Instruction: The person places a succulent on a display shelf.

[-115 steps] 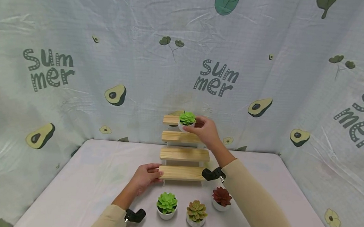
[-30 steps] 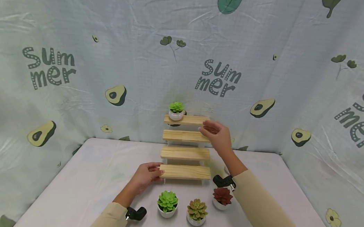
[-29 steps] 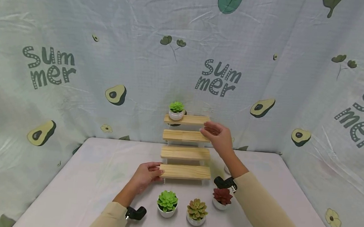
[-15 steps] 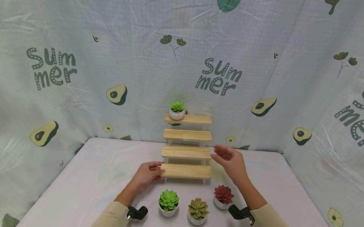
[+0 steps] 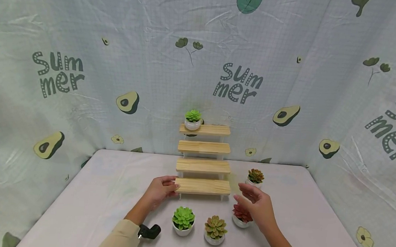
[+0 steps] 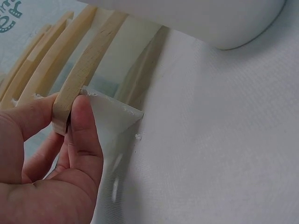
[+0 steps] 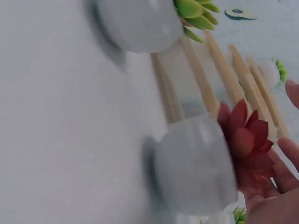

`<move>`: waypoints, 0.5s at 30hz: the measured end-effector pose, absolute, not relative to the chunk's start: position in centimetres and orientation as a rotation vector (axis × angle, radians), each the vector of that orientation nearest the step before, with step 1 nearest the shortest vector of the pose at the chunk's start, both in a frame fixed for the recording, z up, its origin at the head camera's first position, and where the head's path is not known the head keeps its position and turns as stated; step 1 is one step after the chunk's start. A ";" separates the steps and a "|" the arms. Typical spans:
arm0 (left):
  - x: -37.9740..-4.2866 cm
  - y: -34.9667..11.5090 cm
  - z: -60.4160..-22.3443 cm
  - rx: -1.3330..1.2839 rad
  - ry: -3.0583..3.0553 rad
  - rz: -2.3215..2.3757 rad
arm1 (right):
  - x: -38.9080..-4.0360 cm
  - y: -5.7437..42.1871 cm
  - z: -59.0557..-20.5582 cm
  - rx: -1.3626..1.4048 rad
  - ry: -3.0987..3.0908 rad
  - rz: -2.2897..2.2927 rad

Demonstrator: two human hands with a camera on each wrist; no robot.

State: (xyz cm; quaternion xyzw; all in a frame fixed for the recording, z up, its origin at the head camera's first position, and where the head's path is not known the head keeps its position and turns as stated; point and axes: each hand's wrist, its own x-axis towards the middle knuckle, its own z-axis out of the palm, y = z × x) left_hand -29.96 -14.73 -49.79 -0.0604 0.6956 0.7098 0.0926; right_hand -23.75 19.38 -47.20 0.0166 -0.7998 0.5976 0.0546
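Observation:
A four-tier wooden shelf stand stands at the middle of the table. My left hand pinches the left end of its lowest board between thumb and fingers. On the left of the top board sits a green succulent in a white pot. My right hand, its fingers loosely spread, is over the red succulent, partly covering it in the head view. In the right wrist view, fingers lie close beside the red leaves; whether they touch, I cannot tell.
Nearer me stand a bright green succulent and a yellow-green succulent, both in white pots. An orange-brown succulent stands right of the stand. A printed cloth hangs behind the white table.
The right hand set the green succulent on the top board's left end, let go, and came down and right to the red succulent. The left hand kept its hold on the lowest board.

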 end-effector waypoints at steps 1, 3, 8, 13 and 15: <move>-30.0 -14.7 -49.8 -0.184 2.063 2.107 | -23.5 19.5 -47.4 0.039 -2.425 1.825; -30.0 -14.7 -49.9 -0.181 2.066 2.104 | -22.9 19.6 -47.9 0.017 -2.417 1.839; -29.9 -14.6 -49.8 -0.178 2.067 2.102 | -22.0 19.8 -48.6 -0.048 -2.426 1.841; -30.0 -14.6 -49.8 -0.182 2.069 2.098 | -21.5 20.0 -49.0 -0.091 -2.430 1.835; -30.0 -14.6 -49.9 -0.184 2.075 2.093 | -21.4 20.2 -49.3 -0.107 -2.430 1.843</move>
